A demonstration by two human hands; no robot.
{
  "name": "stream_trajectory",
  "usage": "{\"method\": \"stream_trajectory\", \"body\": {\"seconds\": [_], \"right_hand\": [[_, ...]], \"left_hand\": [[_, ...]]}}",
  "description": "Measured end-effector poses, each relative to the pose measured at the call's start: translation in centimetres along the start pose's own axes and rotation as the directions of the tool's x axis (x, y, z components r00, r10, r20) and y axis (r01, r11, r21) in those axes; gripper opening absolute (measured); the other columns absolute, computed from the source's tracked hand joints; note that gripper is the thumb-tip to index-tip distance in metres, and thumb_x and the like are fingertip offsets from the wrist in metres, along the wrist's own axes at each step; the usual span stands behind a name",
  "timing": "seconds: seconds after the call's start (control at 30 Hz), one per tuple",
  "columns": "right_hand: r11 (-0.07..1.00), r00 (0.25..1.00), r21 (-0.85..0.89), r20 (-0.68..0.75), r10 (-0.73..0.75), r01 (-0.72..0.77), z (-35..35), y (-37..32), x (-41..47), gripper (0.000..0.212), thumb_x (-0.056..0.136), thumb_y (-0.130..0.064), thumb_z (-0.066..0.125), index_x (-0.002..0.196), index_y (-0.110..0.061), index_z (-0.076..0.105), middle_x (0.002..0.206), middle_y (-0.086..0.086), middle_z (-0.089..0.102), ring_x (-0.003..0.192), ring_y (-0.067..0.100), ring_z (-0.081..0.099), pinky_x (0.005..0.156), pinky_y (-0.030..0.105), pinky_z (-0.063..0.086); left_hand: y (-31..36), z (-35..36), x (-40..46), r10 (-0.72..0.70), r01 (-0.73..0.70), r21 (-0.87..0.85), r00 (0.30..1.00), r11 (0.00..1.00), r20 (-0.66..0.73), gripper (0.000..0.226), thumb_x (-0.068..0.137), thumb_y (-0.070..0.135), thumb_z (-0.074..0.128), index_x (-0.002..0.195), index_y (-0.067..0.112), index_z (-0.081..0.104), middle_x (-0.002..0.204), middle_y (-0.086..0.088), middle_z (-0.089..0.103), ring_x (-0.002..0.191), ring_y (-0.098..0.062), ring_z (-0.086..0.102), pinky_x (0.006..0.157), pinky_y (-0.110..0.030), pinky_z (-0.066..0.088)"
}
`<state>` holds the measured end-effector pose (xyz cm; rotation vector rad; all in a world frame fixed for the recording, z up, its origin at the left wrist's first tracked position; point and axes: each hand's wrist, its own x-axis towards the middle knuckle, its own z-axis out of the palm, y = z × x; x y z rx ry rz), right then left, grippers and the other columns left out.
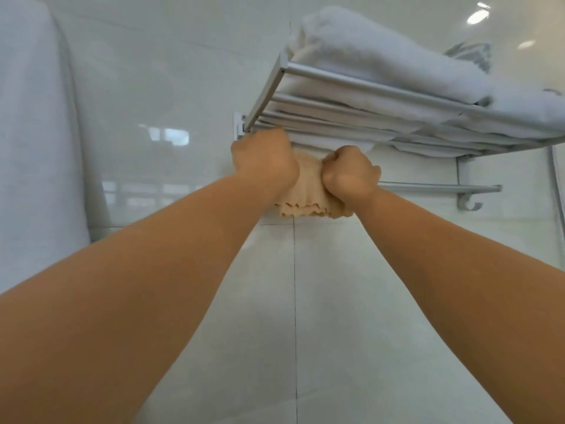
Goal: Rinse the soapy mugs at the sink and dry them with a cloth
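Here: left hand (264,159) and right hand (351,174), both fisted, gripping a bunched beige cloth (307,194) between them, just under a wall rack (382,87). White towels (382,53) folded on the rack. Rail (440,188) below right. White tiled wall (183,87) behind.

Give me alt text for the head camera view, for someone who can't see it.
Two bare arms reach up; the left hand and right hand both grip a bunched beige cloth just under a wall-mounted metal towel rack. Folded white towels lie on the rack, against glossy white tiles.
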<state>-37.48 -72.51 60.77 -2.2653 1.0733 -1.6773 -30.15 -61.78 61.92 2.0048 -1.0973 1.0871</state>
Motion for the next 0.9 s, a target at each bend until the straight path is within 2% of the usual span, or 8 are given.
{"method": "stream_trajectory", "body": {"seconds": [0.13,0.2,0.27,0.33,0.43,0.63,0.77,0.9], "right_hand": [[0.999,0.987,0.001,0.152,0.052,-0.053,0.0,-0.9,1.0,0.006,0.088,-0.013,0.046,0.086,-0.014,0.052,0.083,0.003,0.057,0.081,0.024,0.053,0.100,0.040,0.027],[0.999,0.999,-0.050,0.045,0.019,-0.017,-0.2,-0.8,1.0,0.026,0.089,-0.019,0.050,0.114,-0.015,0.050,0.107,0.006,0.057,0.105,0.029,0.052,0.096,0.039,0.029],[0.972,0.980,-0.159,-0.079,-0.185,0.170,0.0,-0.6,0.8,0.019,0.093,-0.026,0.047,0.105,-0.016,0.058,0.102,0.004,0.061,0.102,0.029,0.055,0.087,0.037,0.030],[0.943,0.957,-0.160,0.026,-0.290,0.291,0.2,-0.6,0.0,0.034,0.100,-0.036,0.036,0.089,-0.016,0.062,0.083,0.002,0.062,0.087,0.026,0.058,0.090,0.037,0.032],[0.975,0.940,0.002,0.266,-0.215,0.223,0.3,-0.5,-0.6,0.047,0.103,-0.043,0.026,0.079,-0.017,0.057,0.076,0.000,0.056,0.080,0.023,0.057,0.083,0.036,0.043],[0.986,0.875,0.035,0.456,-0.161,0.163,-0.9,-1.3,0.5,0.050,0.101,-0.049,0.029,0.092,-0.011,0.060,0.080,0.004,0.059,0.072,0.016,0.056,0.059,0.028,0.037],[0.966,0.924,0.138,0.288,-0.252,0.221,-0.4,-0.3,-0.3,0.038,0.102,-0.036,0.036,0.092,-0.010,0.062,0.083,0.003,0.060,0.075,0.020,0.057,0.064,0.030,0.043],[0.937,0.954,0.184,-0.106,-0.281,0.297,-0.7,-0.9,-3.2,0.019,0.097,-0.022,0.041,0.097,-0.015,0.058,0.090,-0.001,0.060,0.081,0.019,0.056,0.071,0.034,0.046]], "left_hand": [[-1.3,0.1,1.1,-0.149,0.204,-0.220,0.959,0.954,0.242,0.025,0.090,0.012,0.047,0.114,0.006,0.048,0.095,-0.009,0.053,0.107,-0.032,0.055,0.095,-0.041,0.047],[-1.5,0.3,1.2,-0.128,0.182,-0.243,0.967,0.953,0.222,0.033,0.090,0.013,0.048,0.122,0.009,0.049,0.111,-0.012,0.056,0.109,-0.033,0.054,0.095,-0.043,0.047],[-2.0,0.9,1.0,-0.068,0.110,-0.268,0.985,0.957,0.161,0.021,0.092,0.014,0.045,0.110,0.016,0.056,0.101,-0.005,0.058,0.100,-0.029,0.054,0.096,-0.044,0.045],[-2.6,1.4,0.8,-0.012,0.045,-0.255,0.991,0.966,0.130,0.016,0.097,0.019,0.041,0.091,0.019,0.055,0.080,0.002,0.052,0.086,-0.025,0.052,0.091,-0.040,0.043],[-3.6,1.6,0.4,0.069,-0.022,-0.280,0.985,0.960,0.160,0.039,0.102,0.030,0.037,0.066,0.016,0.042,0.066,-0.001,0.044,0.070,-0.023,0.047,0.074,-0.034,0.039],[-4.2,0.5,0.4,0.135,-0.063,-0.260,0.954,0.963,0.267,0.043,0.105,0.038,0.028,0.084,0.010,0.053,0.078,-0.003,0.052,0.075,-0.017,0.050,0.066,-0.027,0.038],[-5.3,0.3,-0.5,0.122,-0.025,-0.447,0.974,0.894,0.189,0.036,0.103,0.035,0.039,0.101,0.007,0.062,0.087,-0.002,0.058,0.074,-0.013,0.051,0.063,-0.024,0.040],[-8.1,-1.3,-2.0,-0.138,0.165,-0.734,0.986,0.658,0.097,0.023,0.096,0.023,0.050,0.093,0.005,0.063,0.087,-0.001,0.065,0.075,-0.015,0.054,0.068,-0.026,0.045]]}}
